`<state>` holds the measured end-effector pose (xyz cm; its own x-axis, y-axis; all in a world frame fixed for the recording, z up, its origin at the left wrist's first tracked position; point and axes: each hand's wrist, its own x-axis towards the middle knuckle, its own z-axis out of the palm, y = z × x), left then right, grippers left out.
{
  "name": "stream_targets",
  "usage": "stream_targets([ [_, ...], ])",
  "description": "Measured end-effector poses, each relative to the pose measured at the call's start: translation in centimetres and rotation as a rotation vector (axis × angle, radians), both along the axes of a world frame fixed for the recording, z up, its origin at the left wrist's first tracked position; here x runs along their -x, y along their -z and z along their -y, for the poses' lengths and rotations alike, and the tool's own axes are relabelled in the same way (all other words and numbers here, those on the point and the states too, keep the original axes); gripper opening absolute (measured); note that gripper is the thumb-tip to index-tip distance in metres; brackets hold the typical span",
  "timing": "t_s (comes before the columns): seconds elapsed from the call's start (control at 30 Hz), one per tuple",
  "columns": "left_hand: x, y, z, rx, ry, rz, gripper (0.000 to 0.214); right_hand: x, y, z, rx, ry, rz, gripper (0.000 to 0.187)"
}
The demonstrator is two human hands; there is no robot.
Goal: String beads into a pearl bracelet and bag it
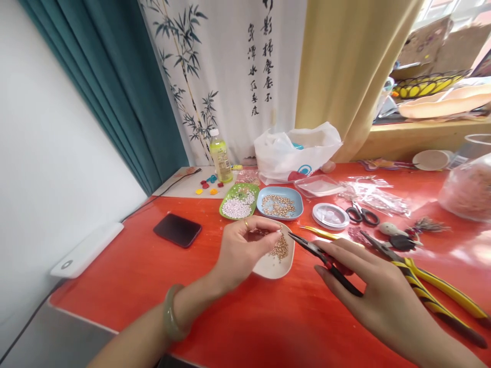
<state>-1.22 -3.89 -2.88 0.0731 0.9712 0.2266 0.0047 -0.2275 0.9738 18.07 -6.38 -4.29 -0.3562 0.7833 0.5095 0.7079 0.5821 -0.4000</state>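
My left hand (240, 250) is closed in a pinch above a cream dish (274, 272) of gold beads (281, 248). Whatever sits between its fingertips is too small to name. Wrapped in my right hand (378, 286) are needle-nose pliers (326, 260) with dark handles, their tips pointing left toward the left fingertips, a small gap apart. Behind the cream dish stand a blue dish (299, 208) with gold beads and a green dish (226, 193) with pearly white beads.
Beyond the right hand lie yellow tweezers (320, 233), scissors (362, 212), a round lidded case (330, 216) and large yellow-black pliers (420, 286). A phone (177, 230) rests at left. A bottle (221, 158) and a white plastic bag (295, 153) stand at the back.
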Motion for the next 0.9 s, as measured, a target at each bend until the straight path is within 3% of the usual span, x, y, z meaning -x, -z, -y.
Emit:
stream_targets([
  [0.3, 0.05, -0.15, 0.08, -0.045, 0.052, -0.003, 0.005, 0.2, 0.15, 0.14, -0.035, -0.072, -0.037, 0.027],
  [0.9, -0.01, -0.05, 0.0, -0.119, 0.029, -0.034, 0.007, 0.19, -0.01, 0.04, -0.034, -0.066, -0.054, 0.028],
])
